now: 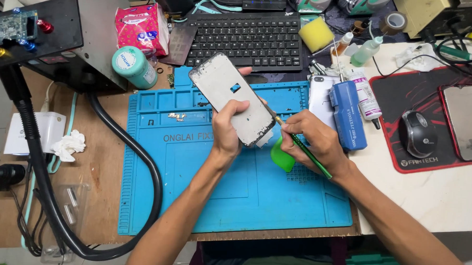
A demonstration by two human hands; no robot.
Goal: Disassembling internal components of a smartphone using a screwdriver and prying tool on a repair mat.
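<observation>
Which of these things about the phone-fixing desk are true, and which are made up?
1. The left hand holds a flat grey phone screen frame tilted above the blue silicone work mat. True.
2. The right hand holds a hammer. False: it holds a thin green-handled tool like a pen.
3. A black keyboard lies beyond the mat. True.
4. The black computer mouse sits on the blue mat. False: it sits on a red and black mouse pad.
</observation>
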